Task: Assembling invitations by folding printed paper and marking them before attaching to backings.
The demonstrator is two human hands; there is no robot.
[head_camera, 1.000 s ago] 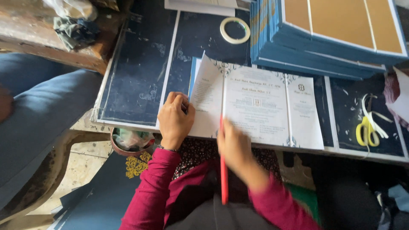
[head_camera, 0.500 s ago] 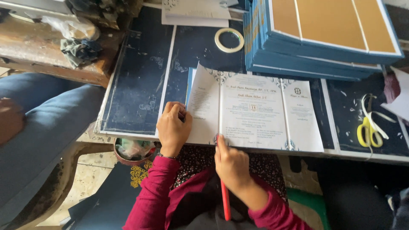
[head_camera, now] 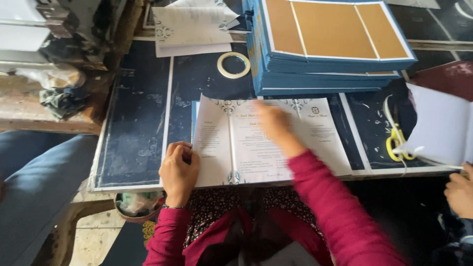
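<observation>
— Where is the card (head_camera: 268, 140)?
— Unfolded flat at the worktop's (head_camera: 133, 123) near edge, three white panels with print too small to make out.
— And the left hand (head_camera: 178, 170)?
— Fingers curled, knuckles pressing the card's left panel at the near edge; it holds nothing.
— The right hand (head_camera: 273, 123)?
— Blurred, lying over the middle panel. I cannot tell how its fingers are set, or whether it holds anything.
— What lies around?
— A stack (head_camera: 330, 44) of blue folders with tan panels behind the card, its far side cut off. A tape ring (head_camera: 233, 65) left of the stack. Yellow scissors (head_camera: 396, 140) near the right edge, partly under a white sheet (head_camera: 441, 130). Another person's hand (head_camera: 460, 192) shows at the right, cut off.
</observation>
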